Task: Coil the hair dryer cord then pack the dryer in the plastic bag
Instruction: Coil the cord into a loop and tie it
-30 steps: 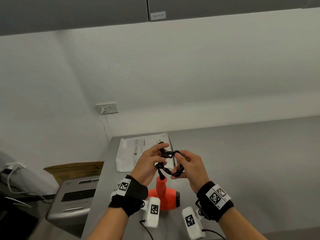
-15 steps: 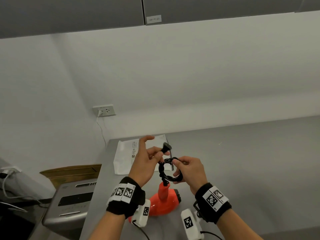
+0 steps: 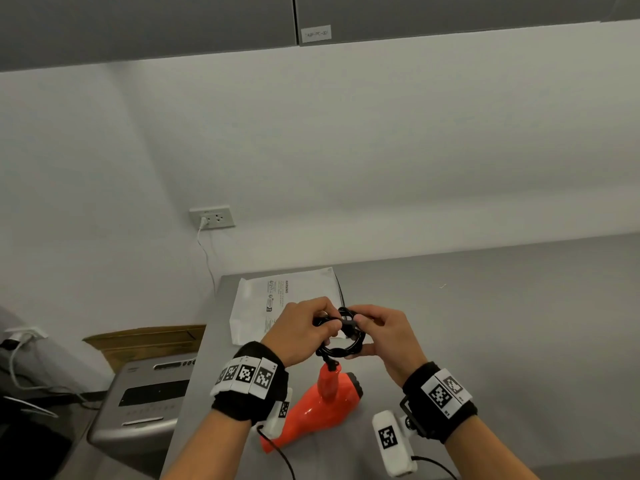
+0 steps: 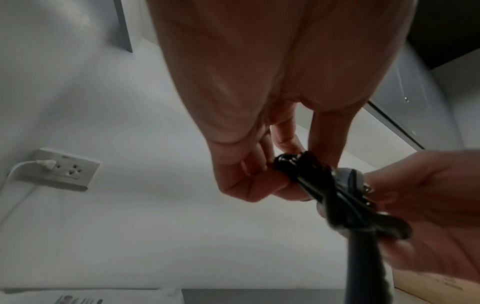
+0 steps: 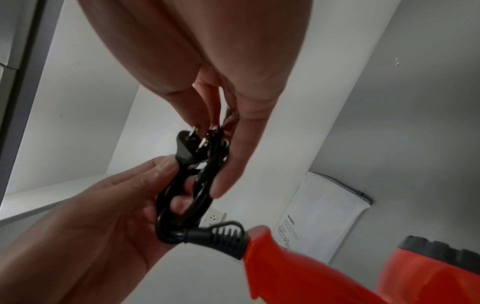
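While plastic bag [image 3: 277, 306] lies flat, both hands grip cord [image 3: 341, 342].

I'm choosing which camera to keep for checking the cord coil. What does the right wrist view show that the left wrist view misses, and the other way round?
Only the right wrist view shows the orange hair dryer with its ribbed strain relief, and the plug's metal prongs clearly. Only the left wrist view shows the white charger plugged into the wall outlet. Both show the black cord coil held between the left hand and right hand, plus part of the plastic bag.
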Action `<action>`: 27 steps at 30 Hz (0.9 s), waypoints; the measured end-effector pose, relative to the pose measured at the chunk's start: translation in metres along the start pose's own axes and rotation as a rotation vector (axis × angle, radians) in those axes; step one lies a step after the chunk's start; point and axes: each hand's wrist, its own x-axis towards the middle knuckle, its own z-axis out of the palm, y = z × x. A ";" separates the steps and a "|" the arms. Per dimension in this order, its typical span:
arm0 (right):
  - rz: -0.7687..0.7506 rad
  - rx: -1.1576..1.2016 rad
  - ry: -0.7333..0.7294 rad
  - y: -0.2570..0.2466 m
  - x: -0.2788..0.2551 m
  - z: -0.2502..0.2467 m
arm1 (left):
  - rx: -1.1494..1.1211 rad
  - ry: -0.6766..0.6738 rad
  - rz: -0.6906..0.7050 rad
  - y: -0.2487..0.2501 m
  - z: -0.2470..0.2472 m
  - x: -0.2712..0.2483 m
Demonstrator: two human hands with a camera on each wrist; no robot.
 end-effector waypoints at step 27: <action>-0.316 -0.446 0.142 0.002 -0.012 0.003 | 0.104 0.314 -0.007 0.011 0.037 0.005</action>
